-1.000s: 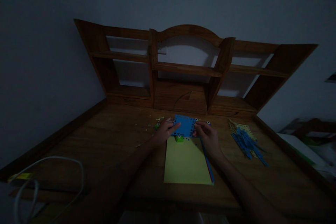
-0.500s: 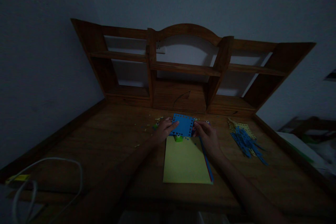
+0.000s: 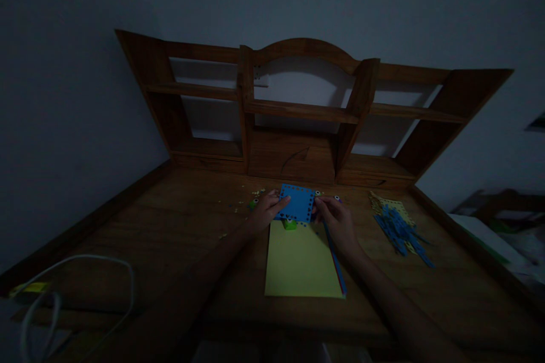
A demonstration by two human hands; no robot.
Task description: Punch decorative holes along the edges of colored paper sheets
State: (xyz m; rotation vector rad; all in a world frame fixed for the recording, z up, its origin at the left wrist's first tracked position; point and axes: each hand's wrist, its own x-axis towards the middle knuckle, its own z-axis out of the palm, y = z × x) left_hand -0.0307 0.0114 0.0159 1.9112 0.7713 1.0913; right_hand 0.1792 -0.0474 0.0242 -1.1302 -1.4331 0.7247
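Note:
A blue paper square point(image 3: 298, 204) with small shapes punched along its edges is held up between my hands. My left hand point(image 3: 268, 209) grips its left side, thumb flat on the face. At the right edge, the fingers of my right hand point(image 3: 334, 216) are pinched together on the paper. A small green craft punch point(image 3: 290, 225) with an eye on it sits just below the square, at the top of a yellow paper sheet point(image 3: 303, 261). Blue and red sheets show under the yellow one at its right side. Other small eyed punches are partly hidden behind my hands.
Blue paper strips point(image 3: 400, 229) lie on a yellow punched sheet point(image 3: 400, 208) at the right of the wooden desk point(image 3: 204, 210). Tiny punched bits point(image 3: 258, 192) are scattered left of the hands. A white cable point(image 3: 102, 257) curls at lower left. A wooden shelf unit point(image 3: 298, 110) stands behind.

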